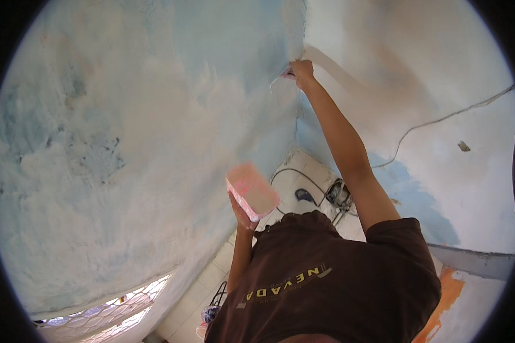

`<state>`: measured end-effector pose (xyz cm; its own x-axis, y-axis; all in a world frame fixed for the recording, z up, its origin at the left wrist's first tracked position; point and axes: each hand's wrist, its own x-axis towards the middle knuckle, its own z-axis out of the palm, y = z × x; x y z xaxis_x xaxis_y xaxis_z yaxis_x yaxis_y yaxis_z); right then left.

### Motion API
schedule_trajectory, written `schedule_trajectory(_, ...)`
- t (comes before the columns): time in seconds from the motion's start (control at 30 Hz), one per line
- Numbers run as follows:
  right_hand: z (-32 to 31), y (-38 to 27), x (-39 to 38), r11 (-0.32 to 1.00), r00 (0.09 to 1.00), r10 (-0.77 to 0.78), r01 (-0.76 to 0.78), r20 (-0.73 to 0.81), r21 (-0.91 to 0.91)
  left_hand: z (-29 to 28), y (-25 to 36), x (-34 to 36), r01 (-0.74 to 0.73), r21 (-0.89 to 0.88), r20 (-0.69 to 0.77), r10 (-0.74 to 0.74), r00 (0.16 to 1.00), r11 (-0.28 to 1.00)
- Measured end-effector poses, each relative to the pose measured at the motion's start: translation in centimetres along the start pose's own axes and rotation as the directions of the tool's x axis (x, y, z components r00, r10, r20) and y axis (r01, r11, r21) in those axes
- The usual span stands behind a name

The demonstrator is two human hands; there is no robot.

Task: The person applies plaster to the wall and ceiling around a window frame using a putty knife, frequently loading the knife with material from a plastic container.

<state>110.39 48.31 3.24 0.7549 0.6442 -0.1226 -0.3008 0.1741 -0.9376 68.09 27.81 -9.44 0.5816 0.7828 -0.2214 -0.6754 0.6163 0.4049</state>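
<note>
My left hand (242,214) grips a pink rectangular plastic tub (241,175) from below and the side, level with my chest. Pale paste coats its inside, and white smears mark its outer wall. Far up and ahead, my right arm stretches to the inner corner of the room. There my right hand (304,71) is closed on a thin, flat scraper (287,74), whose edge is at the patchy blue-and-white wall (154,103) on the left. The scraper is small in view, and its handle is mostly hidden by my fingers.
A dark cable (409,131) runs down the white right-hand wall (469,86). On the tiled floor (203,291) lie a black cable and a dark, round-looking object (339,194) near my shoe (305,196). A latticed window (111,320) opens at lower left.
</note>
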Motion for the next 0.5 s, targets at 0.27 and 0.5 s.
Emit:
schedule_trajectory(0.27,2.7,-11.1,-8.3,0.918,0.907,-0.392,0.397,0.153,-0.001,-0.7,0.4,0.1,-0.043,-0.045,-0.046,0.041,0.998,0.998)
schedule_trajectory(0.5,-2.1,7.3,-7.7,0.740,0.943,-0.334,0.263,0.001,-0.620,1.2,-0.1,1.2,0.015,-0.158,-0.013,-0.018,1.000,0.987)
